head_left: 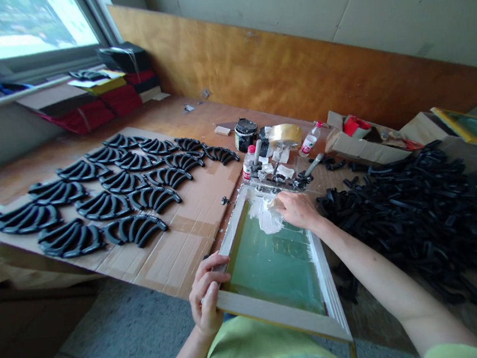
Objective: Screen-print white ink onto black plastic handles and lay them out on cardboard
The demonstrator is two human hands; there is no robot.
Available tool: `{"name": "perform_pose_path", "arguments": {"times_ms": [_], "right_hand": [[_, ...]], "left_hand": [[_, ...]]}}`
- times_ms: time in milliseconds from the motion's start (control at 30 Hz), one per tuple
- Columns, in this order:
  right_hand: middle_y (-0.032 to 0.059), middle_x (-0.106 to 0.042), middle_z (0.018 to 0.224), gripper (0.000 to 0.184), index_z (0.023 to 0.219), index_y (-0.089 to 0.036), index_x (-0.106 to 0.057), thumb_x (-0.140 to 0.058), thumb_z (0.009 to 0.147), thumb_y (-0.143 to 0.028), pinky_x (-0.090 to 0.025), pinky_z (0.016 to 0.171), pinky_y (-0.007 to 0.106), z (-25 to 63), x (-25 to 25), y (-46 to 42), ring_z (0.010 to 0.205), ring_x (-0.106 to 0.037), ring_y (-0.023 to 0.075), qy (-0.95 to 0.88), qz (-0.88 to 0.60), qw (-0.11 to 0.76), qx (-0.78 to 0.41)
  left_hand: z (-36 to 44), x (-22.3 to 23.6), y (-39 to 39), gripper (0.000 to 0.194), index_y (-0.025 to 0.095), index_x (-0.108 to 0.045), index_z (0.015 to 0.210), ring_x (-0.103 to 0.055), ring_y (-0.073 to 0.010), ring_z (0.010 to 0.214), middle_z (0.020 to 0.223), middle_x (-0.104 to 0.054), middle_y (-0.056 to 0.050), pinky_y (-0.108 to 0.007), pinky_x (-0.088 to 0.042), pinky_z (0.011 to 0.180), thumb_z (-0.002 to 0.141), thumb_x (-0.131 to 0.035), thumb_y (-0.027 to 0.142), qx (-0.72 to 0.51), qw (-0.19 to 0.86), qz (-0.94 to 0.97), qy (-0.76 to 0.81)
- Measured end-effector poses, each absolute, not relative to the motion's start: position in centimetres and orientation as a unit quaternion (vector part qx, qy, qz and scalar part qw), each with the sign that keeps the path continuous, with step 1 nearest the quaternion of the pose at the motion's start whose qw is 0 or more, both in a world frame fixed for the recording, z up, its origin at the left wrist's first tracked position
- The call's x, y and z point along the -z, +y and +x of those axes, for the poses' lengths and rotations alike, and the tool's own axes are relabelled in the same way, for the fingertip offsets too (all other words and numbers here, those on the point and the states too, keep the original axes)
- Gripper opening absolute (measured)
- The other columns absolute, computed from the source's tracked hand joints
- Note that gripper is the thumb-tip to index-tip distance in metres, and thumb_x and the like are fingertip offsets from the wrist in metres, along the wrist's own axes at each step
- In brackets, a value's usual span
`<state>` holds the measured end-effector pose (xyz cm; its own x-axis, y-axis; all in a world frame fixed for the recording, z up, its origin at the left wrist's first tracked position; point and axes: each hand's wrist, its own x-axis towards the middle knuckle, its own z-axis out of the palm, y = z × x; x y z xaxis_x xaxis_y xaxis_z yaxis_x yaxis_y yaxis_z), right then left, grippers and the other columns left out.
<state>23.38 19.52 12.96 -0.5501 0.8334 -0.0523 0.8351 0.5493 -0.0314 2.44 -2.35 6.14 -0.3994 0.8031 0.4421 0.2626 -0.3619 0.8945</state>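
Observation:
A screen-printing frame (289,329) with a green mesh lies in front of me, its far end at a metal hinge clamp (279,183). My left hand (208,294) is wrapped round the frame's near left corner. My right hand (298,210) is closed over the far end of the mesh, beside a thick patch of white paint (266,215). What its fingers hold there is mostly hidden; only a pale, paint-smeared edge shows. White smears run along the frame's sides.
Curved black pieces (123,181) lie in fanned groups on cardboard (162,265) at left. A heap of black pieces (428,222) covers the right side. Behind the clamp stand a paint tub (246,135), tape roll (285,135) and bottles (311,140). An open cardboard box (362,147) sits farther right.

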Motion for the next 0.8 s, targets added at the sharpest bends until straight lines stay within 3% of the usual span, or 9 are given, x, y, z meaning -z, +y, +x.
{"name": "perform_pose_path", "arguments": {"times_ms": [233,367,433,500,600,700,800], "right_hand": [[0.0069,-0.067,0.105,0.016,0.097,-0.021,-0.061,-0.056,0.084,-0.028,-0.041,0.073,0.028,23.6,-12.7,21.8,0.093,-0.062,0.0225,0.863,0.504,0.002,0.038],[0.0058,-0.068,0.106,0.04,0.116,-0.024,-0.056,-0.066,0.079,-0.033,-0.043,0.074,0.029,23.6,-13.1,23.6,0.093,-0.062,0.0235,0.847,0.528,-0.023,0.059],[0.0055,-0.067,0.111,0.052,0.127,-0.026,-0.05,-0.068,0.078,-0.034,-0.043,0.076,0.029,24.3,-13.7,24.1,0.094,-0.062,0.0225,0.837,0.538,-0.078,0.057],[0.0051,-0.066,0.111,0.049,0.128,-0.025,-0.05,-0.064,0.082,-0.034,-0.043,0.077,0.029,26.4,-14.5,24.3,0.093,-0.061,0.0207,0.817,0.554,-0.154,0.044],[0.0046,-0.069,0.099,0.025,0.11,-0.023,-0.063,-0.053,0.088,-0.032,-0.042,0.076,0.029,31.9,-15.1,23.8,0.087,-0.061,0.0195,0.755,0.624,-0.198,0.021],[0.0048,-0.07,0.091,0.021,0.092,-0.023,-0.068,-0.047,0.088,-0.025,-0.041,0.071,0.028,38.6,-13.6,21.3,0.083,-0.062,0.0202,0.669,0.734,-0.111,0.035],[0.0057,-0.07,0.087,0.022,0.087,-0.023,-0.07,-0.049,0.083,-0.019,-0.041,0.068,0.028,43.1,-10.0,16.8,0.079,-0.062,0.0207,0.625,0.774,0.023,0.095]], "left_hand": [[2.2,-5.9,-2.3,0.032,0.019,-0.069,0.072,-0.06,-0.0256,0.102,0.104,-0.067,-0.009,-0.045,-0.047,0.095,0.089,-0.043,0.029,-0.647,0.206,0.508,0.53],[2.0,-6.9,-1.9,0.03,0.019,-0.069,0.076,-0.059,-0.0258,0.107,0.103,-0.068,-0.008,-0.046,-0.044,0.098,0.088,-0.043,0.027,-0.659,0.197,0.517,0.51],[1.9,-8.2,-1.1,0.03,0.019,-0.069,0.078,-0.06,-0.0247,0.103,0.099,-0.069,-0.007,-0.048,-0.043,0.1,0.088,-0.043,0.027,-0.675,0.191,0.527,0.48],[2.1,-10.0,0.2,0.032,0.019,-0.069,0.079,-0.064,-0.0226,0.09,0.089,-0.07,-0.006,-0.051,-0.043,0.099,0.089,-0.041,0.03,-0.7,0.186,0.535,0.436],[2.8,-13.4,2.8,0.041,0.02,-0.067,0.075,-0.064,-0.0197,0.073,0.073,-0.069,-0.002,-0.05,-0.046,0.093,0.091,-0.037,0.043,-0.734,0.198,0.532,0.373],[3.7,-17.0,5.7,0.049,0.022,-0.065,0.068,-0.062,-0.0176,0.064,0.064,-0.065,0.001,-0.044,-0.05,0.086,0.088,-0.038,0.058,-0.766,0.229,0.487,0.352],[4.3,-19.5,8.4,0.058,0.021,-0.062,0.059,-0.062,-0.0164,0.059,0.061,-0.063,0.0,-0.039,-0.053,0.076,0.086,-0.036,0.066,-0.79,0.224,0.434,0.37]]}}
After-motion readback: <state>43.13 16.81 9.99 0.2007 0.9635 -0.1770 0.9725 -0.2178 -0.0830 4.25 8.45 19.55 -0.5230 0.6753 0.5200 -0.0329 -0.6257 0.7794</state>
